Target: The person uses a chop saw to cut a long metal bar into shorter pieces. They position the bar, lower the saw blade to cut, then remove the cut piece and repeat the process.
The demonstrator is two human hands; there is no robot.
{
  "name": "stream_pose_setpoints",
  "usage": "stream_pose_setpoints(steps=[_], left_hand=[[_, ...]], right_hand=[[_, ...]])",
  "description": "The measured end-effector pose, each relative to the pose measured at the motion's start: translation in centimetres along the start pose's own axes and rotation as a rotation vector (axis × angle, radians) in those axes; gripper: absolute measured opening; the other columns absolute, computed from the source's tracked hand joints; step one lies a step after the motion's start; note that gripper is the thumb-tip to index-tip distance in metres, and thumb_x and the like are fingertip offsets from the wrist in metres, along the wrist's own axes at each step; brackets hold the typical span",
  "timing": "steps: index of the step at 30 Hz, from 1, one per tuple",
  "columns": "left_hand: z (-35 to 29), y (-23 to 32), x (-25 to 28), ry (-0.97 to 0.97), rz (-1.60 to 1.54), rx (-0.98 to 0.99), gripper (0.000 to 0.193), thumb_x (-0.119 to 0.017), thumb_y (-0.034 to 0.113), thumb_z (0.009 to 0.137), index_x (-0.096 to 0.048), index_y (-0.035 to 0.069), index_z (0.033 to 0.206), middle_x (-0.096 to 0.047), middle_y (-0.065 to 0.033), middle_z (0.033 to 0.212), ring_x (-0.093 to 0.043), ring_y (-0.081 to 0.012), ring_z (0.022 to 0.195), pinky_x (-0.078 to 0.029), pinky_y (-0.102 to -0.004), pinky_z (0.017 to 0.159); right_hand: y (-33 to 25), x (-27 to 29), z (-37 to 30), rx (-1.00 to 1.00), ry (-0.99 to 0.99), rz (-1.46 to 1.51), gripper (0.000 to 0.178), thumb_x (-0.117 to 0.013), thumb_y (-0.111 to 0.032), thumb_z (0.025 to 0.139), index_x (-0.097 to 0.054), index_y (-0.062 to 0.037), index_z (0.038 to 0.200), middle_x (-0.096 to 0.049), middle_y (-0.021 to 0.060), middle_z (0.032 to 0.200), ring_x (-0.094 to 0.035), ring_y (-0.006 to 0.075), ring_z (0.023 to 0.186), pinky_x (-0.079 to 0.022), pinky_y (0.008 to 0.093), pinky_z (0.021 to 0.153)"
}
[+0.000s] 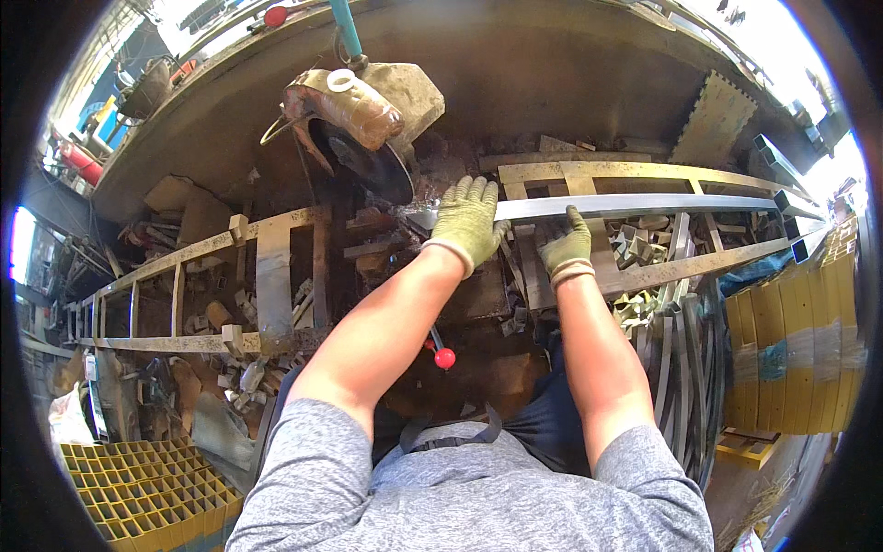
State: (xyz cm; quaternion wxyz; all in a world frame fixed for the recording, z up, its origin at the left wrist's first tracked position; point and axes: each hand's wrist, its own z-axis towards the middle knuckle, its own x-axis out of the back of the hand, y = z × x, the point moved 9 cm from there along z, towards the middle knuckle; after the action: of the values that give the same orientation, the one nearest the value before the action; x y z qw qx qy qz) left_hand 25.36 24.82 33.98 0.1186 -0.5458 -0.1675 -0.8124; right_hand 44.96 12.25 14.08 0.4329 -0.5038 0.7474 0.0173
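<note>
My left hand (pixel 467 221), in a yellow-green work glove, lies over the near end of a long silvery metal tube (pixel 644 204), its fingers across the top and its thumb at the near side. Just left of it hangs the dark round blade (pixel 363 161) of a cut-off saw, under a worn brown guard (pixel 354 109). My right hand (pixel 567 248), gloved alike, is beside the tube's near edge with one finger stretched up against it; its other fingers are partly hidden. The tube runs right along a ladder-like metal frame (pixel 635 173).
A second frame (pixel 198 247) stretches left of the saw. Offcuts (pixel 639 247) lie below the right frame. A red-knobbed lever (pixel 444 358) stands before me. Stacks of yellow-ended tubes are at lower left (pixel 152 488) and right (pixel 796 345); open tube ends (pixel 798 204) jut at far right.
</note>
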Motion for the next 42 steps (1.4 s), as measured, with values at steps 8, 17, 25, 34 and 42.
stream_pose_setpoints(steps=[8,17,25,34,42], left_hand=[[0.2,1.5,-3.3,-0.204,-0.005,-0.032,0.042,-0.075,0.044,0.114,-0.075,0.007,0.134,-0.084,-0.019,0.121,-0.081,-0.0433,0.114,-0.061,-0.056,0.106],[0.9,0.9,1.3,-0.627,-0.322,0.081,0.057,-0.07,0.056,0.118,-0.079,0.005,0.141,-0.083,-0.0279,0.139,-0.078,-0.0472,0.136,-0.061,-0.0582,0.114],[-7.0,-0.2,3.3,-0.291,0.053,-0.282,0.09,-0.1,0.032,0.088,-0.059,0.003,0.164,-0.073,-0.0208,0.146,-0.075,-0.044,0.132,-0.066,-0.0529,0.107],[-11.0,-13.6,8.4,-0.417,-0.046,-0.109,0.075,-0.089,0.029,0.09,-0.07,0.009,0.16,-0.081,-0.023,0.143,-0.079,-0.046,0.128,-0.065,-0.0546,0.11],[-19.0,-30.8,8.3,-0.358,0.209,-0.116,0.067,-0.083,0.027,0.094,-0.075,0.01,0.158,-0.082,-0.0251,0.144,-0.077,-0.048,0.135,-0.063,-0.0532,0.114]], right_hand=[[-1.6,1.9,-2.8,0.087,-0.052,-0.018,0.044,-0.087,-0.047,0.111,-0.085,-0.0128,0.137,-0.087,0.0091,0.136,-0.08,0.0319,0.126,-0.063,0.0517,0.116],[-2.7,-0.3,-6.2,0.137,-0.271,-0.198,0.047,-0.096,-0.056,0.103,-0.083,-0.0156,0.124,-0.086,0.0028,0.105,-0.08,0.0208,0.082,-0.06,0.0346,0.071],[3.3,1.6,-10.8,0.066,-0.087,-0.276,0.051,-0.1,-0.062,0.099,-0.086,-0.0142,0.111,-0.08,0.0022,0.095,-0.068,0.0185,0.077,-0.055,0.0376,0.069],[8.4,-5.1,-15.7,0.214,-0.539,-1.212,0.057,-0.086,-0.052,0.113,-0.082,-0.0057,0.147,-0.088,0.007,0.118,-0.081,0.0213,0.101,-0.066,0.0402,0.09],[9.6,-7.7,-21.6,0.642,-0.819,-1.553,0.051,-0.081,-0.04,0.114,-0.081,-0.0072,0.153,-0.083,0.0223,0.149,-0.08,0.0394,0.141,-0.062,0.0475,0.121]])
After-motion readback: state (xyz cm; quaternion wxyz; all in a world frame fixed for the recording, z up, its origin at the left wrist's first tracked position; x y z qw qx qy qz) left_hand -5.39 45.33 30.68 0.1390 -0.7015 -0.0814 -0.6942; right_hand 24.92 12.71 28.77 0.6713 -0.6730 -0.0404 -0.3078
